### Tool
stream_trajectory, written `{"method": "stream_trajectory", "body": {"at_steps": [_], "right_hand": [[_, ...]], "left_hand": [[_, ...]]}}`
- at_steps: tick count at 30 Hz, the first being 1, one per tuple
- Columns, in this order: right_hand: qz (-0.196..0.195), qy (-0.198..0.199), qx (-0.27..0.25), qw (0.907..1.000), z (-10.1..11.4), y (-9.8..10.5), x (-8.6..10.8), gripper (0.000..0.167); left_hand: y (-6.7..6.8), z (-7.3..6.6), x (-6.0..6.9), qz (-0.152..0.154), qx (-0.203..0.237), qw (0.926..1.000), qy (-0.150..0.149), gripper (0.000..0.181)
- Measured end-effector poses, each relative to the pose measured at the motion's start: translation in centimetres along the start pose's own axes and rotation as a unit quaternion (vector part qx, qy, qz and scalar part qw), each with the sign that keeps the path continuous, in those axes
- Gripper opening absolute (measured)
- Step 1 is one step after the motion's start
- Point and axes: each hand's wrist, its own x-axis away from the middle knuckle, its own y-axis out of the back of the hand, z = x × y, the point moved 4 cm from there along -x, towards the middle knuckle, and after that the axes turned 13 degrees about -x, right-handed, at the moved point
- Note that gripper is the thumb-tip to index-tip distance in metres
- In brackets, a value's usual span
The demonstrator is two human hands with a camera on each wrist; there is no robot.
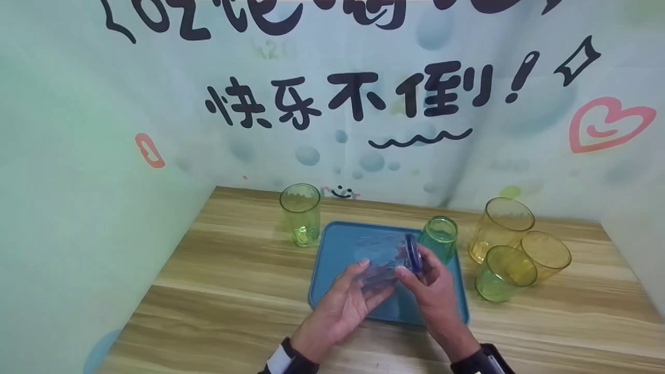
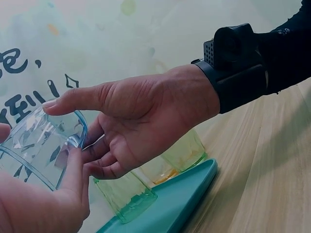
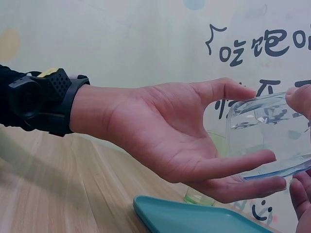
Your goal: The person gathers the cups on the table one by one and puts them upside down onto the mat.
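Note:
A clear bluish drinking glass [image 1: 382,258] lies tilted on its side between both hands, above the blue tray [image 1: 337,234]. My left hand [image 1: 343,306] holds one end, thumb on top and fingers beneath, as the right wrist view shows that hand [image 3: 170,131] around the glass [image 3: 272,131]. At the other end, my right hand [image 1: 436,293] grips near the dark blue rim with thumb and fingers. From the left wrist, the right hand [image 2: 141,116] is seen with its thumb on the glass [image 2: 36,136]. A green glass [image 1: 440,244] stands on the tray's back right corner.
Left of the tray stands a tall green glass [image 1: 301,218]. To the right are a tall amber glass [image 1: 499,228], a shorter amber glass [image 1: 548,254] and a yellow-green glass [image 1: 501,278], close together on the wooden table [image 1: 218,291]. A printed cloth [image 1: 311,145] hangs behind.

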Motion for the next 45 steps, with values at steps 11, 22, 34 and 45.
{"method": "stream_trajectory", "body": {"at_steps": [11,22,34,45], "right_hand": [[-0.012,0.005,0.016,0.9998,0.5,0.7,-0.1,0.051],[-0.023,-0.008,0.022,0.9995,0.7,1.0,0.1,0.052],[-0.023,0.006,0.025,0.9994,0.8,1.5,0.0,0.045],[-0.022,0.009,0.034,0.9992,1.2,1.6,-0.1,0.05]], "left_hand": [[1.0,-1.1,-0.1,0.011,-0.073,0.9971,-0.019,0.063],[4.8,-4.7,-0.5,-0.178,-0.555,0.8043,-0.113,0.06],[7.7,-6.0,0.0,-0.206,-0.808,0.5477,-0.068,0.049],[8.6,-6.1,-0.2,-0.195,-0.802,0.5635,-0.025,0.023]]}}
